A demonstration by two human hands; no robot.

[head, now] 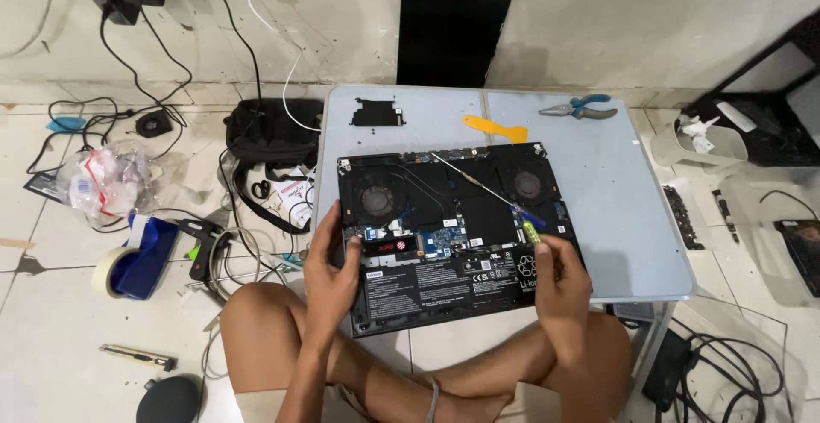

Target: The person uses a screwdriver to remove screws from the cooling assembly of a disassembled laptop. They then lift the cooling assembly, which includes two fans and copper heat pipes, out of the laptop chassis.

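We are sitting cross-legged on the floor, looking down at an opened laptop (pixel 453 235) lying bottom-up on the near left part of a low grey table (pixel 615 192). Its near edge is overhanging the table rim toward our knees.

Left hand (pixel 331 273) is gripping the laptop's left near edge, fingers curled over the rim, thumb lying on the battery side. Right hand (pixel 559 282) is resting at the right near corner, fingers closed around the green-and-blue handle of a screwdriver (pixel 487 188).

The screwdriver is the thing to watch. Its long axis is running diagonally, from the handle at near right to the tip at far left. The shaft is crossing the board between the two fans. The tip seems to be sitting near the far middle of the chassis, though the thin shaft is hard to follow there, so we are not sure it is touching anything.

The laptop's long axis is running left to right, tilted a little, with its right end farther from us. The right hand is the nearer one to the tool; the left is well apart from it.

A yellow pry tool (pixel 494 128), pliers (pixel 579 108) and a small black cover (pixel 376 113) are lying on the far part of the table.
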